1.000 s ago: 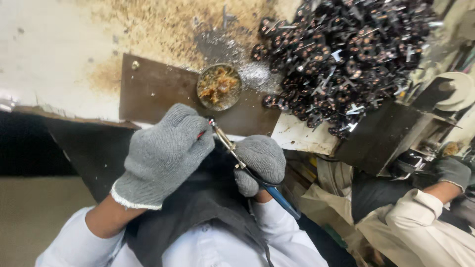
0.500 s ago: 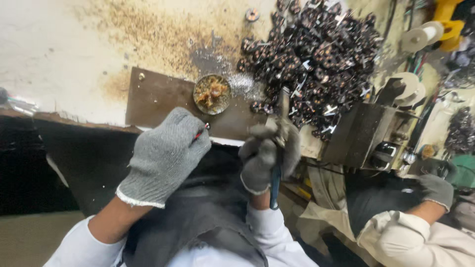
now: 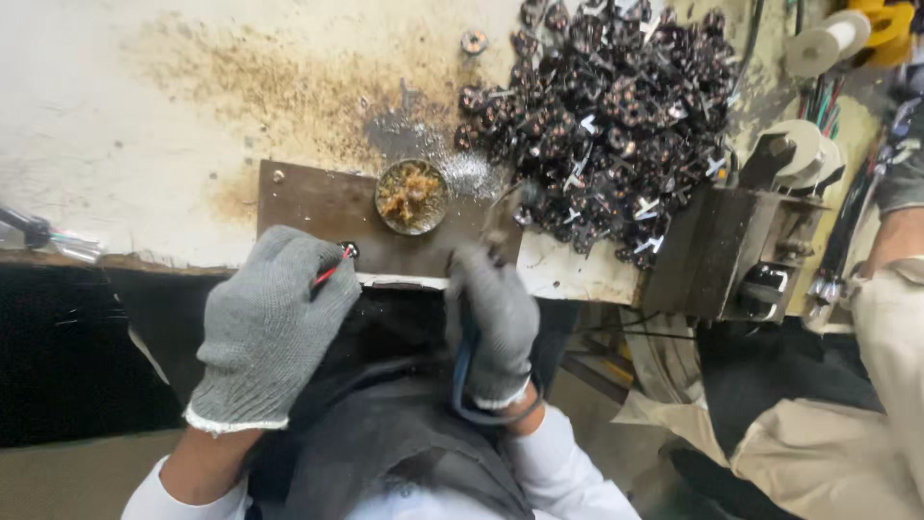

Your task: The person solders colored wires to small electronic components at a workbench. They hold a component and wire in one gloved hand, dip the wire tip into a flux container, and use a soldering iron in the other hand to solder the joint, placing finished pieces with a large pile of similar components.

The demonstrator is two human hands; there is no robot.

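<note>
At the far left edge of the stained, pale bench (image 3: 144, 116), well away from either hand, lies a small clear-handled tool (image 3: 43, 236) with coloured bits showing inside it. To its right comes the left hand (image 3: 269, 323), in a grey knitted glove; its grip is closed into a loose fist around a thin red wire (image 3: 325, 273), whose end sticks out above the knuckles and points up toward a small dark screw head (image 3: 348, 249) on the brown metal plate (image 3: 318, 207) just beyond that hand. Right of the left grip and a little farther up the plate sits a round shallow tin of brownish flux paste (image 3: 411, 195), with a smear of grey dust around it.

Next is the right hand (image 3: 496, 318), also in a grey knitted glove, its grip wrapped tight around the blue handle of a soldering iron (image 3: 464, 351) (the tip is blurred, so where it touches I cannot tell); a dark cord loops below the wrist. Up and to the right of this grip spreads a big heap of small dark wound coil parts with white tags (image 3: 616, 116). Farther right stands a grey metal jig block (image 3: 717, 246), with white spools (image 3: 818, 43) behind it. At the right edge another person's gloved arm (image 3: 900, 193) reaches in.
</note>
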